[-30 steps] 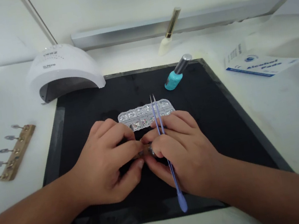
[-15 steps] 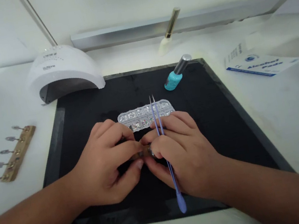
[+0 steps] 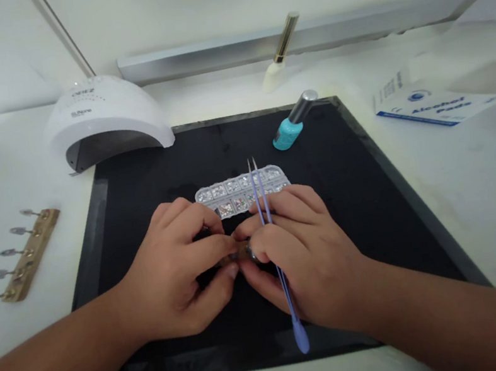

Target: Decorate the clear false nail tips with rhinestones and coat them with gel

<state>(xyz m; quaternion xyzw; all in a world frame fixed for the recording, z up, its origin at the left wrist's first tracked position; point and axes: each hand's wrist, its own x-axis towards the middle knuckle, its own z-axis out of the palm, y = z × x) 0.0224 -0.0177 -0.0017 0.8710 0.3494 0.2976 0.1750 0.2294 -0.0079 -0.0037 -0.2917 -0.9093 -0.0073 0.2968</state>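
Observation:
Over the black mat (image 3: 382, 238), my left hand (image 3: 179, 271) is closed, its thumb and forefinger pinching one end of a small brown piece (image 3: 243, 251). My right hand (image 3: 310, 251) meets it from the other side, its fingertips on the same piece. Most of the piece is hidden by the fingers, so I cannot make out its full shape. Purple tweezers (image 3: 287, 294) lie along my right hand, held among its fingers with the slim tips pointing away from me, a little apart. Just beyond, a clear compartment case (image 3: 217, 191) of tiny rhinestones is partly covered by my fingers.
A turquoise polish bottle (image 3: 287, 134) stands on the mat's far side; a cream polish bottle (image 3: 275, 75) is behind it. A white nail lamp (image 3: 105, 114) sits at back left. To the left lies a wooden strip (image 3: 32, 255) bearing several nail tips. An alcohol pads box (image 3: 435, 104) is at right.

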